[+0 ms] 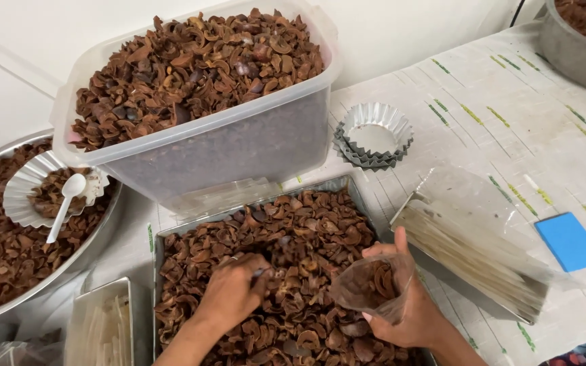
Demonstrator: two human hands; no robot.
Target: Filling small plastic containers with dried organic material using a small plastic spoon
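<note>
At six o'clock, left hand (pixel 235 291) pinches brown husks (pixel 306 237) over the tray (pixel 159 244); right hand (pixel 405 312) clasps a thin bag (pixel 372 286), whose limp mouth could spill pieces.

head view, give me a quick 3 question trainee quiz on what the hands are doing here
1. True or false: the right hand holds a small clear bag.
2. The left hand rests in: A) the steel tray of brown shell pieces B) the clear plastic tub C) the round steel bowl
3. What lies in the fluted foil cup on the bowl?

Key: 1 true; 2 A; 3 a white plastic spoon
</note>
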